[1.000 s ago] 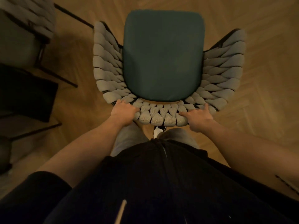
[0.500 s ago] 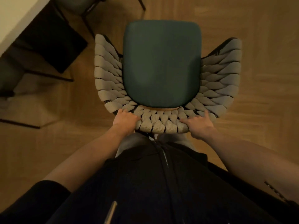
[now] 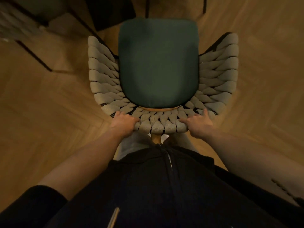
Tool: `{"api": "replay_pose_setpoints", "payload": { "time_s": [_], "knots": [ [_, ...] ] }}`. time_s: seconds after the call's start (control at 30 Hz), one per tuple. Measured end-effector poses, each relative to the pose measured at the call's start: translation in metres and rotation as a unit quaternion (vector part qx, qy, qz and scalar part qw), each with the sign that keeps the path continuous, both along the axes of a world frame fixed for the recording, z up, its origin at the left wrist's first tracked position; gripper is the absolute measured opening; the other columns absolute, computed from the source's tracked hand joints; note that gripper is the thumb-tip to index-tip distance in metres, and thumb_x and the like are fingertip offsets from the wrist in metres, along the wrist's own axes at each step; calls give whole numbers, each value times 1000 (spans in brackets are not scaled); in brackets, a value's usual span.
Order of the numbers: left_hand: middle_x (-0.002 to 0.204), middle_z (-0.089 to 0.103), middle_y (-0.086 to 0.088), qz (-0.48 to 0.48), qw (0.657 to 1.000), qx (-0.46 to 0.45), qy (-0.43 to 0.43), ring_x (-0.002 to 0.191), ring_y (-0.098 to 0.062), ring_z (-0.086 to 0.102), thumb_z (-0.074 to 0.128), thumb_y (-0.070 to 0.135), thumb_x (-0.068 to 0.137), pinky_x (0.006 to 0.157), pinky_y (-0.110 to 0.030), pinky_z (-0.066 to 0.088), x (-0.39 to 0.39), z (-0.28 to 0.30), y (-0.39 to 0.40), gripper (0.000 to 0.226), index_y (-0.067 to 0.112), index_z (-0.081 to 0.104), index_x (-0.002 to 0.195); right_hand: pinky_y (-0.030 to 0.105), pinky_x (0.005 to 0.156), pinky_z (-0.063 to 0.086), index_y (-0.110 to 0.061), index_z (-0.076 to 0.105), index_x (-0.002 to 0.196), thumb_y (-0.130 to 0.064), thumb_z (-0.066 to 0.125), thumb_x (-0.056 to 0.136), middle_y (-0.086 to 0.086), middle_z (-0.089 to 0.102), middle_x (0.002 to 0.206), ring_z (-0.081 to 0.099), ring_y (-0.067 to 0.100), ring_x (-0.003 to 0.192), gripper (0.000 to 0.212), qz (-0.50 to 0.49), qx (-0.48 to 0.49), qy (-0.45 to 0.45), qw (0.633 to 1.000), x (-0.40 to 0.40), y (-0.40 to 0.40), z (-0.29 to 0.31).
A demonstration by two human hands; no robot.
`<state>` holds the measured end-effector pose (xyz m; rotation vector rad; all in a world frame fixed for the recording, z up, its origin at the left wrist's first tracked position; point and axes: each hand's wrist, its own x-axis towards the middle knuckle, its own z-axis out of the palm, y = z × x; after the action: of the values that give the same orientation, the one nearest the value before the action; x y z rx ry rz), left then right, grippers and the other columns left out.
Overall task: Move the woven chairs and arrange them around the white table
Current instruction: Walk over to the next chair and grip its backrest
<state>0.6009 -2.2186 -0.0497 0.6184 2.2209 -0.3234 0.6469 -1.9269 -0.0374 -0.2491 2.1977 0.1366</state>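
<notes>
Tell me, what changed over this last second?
The view swung: another chair and dark legs slid from the left edge toward the top, and the white tabletop seen briefly is gone. Unchanged: left hand and right hand grip the woven chair's backrest.

**Both hands on the back of a woven chair**

A chair with a grey woven rope backrest [image 3: 105,89] and a dark green padded seat cushion [image 3: 158,63] is seen from above on a brown herringbone wooden floor [image 3: 41,120]. The left hand [image 3: 122,123] grips the near rim of the backrest, fingers curled over it; the right hand [image 3: 199,124] holds the same rim further right. At the upper left, thin black metal legs [image 3: 32,53] of other furniture show, blurred.
</notes>
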Motion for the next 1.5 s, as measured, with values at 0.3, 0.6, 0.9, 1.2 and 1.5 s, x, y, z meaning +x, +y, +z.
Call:
{"api": "replay_pose_setpoints", "payload": {
  "time_s": [0.3, 0.6, 0.9, 1.2, 1.5],
  "knots": [
    [125, 66, 5, 114, 993, -1, 3, 120, -26, 52, 60, 35, 94, 101, -44, 37, 43, -3, -16, 48, 44, 49, 140, 65, 119, 7, -44, 30, 155, -22, 56, 99, -2, 55, 144, 48, 26, 137, 65, 114, 8, -1, 993, -26, -15, 5],
    [130, 63, 5, 151, 988, -1, 3, 121, -25, 50, 60, 36, 96, 103, -44, 37, 59, -6, -26, 56, 46, 41, 148, 63, 119, 7, -42, 33, 153, -16, 58, 95, -2, 54, 147, 47, 24, 138, 69, 150, -10, 8, 989, -32, -25, 7],
    [161, 22, -11, 461, 871, 134, 104, 150, -34, 19, 72, 31, 78, 122, -49, 25, 84, 16, -15, 76, 27, 43, 148, 51, 122, 16, -25, 32, 155, -29, 76, 71, 14, 10, 166, 9, 36, 153, 95, -156, -182, 203, 949, -10, 4, 10],
    [128, 54, -2, 914, 243, 319, 66, 112, -27, 60, 54, 8, 102, 88, -57, 58, 67, 12, -29, 47, 25, 41, 144, 47, 70, 60, -18, 42, 142, -8, 64, 95, 2, 57, 125, 61, 27, 108, 53, -779, -278, 92, 554, -40, 19, 5],
    [147, 53, -12, 915, 214, 333, 79, 120, -33, 63, 50, 6, 103, 88, -55, 59, 49, 9, -36, 62, 29, 31, 157, 38, 58, 59, -20, 48, 129, -8, 66, 95, 5, 62, 123, 66, 24, 99, 41, -766, -278, 82, 574, -71, 22, 5]
  ]
}}
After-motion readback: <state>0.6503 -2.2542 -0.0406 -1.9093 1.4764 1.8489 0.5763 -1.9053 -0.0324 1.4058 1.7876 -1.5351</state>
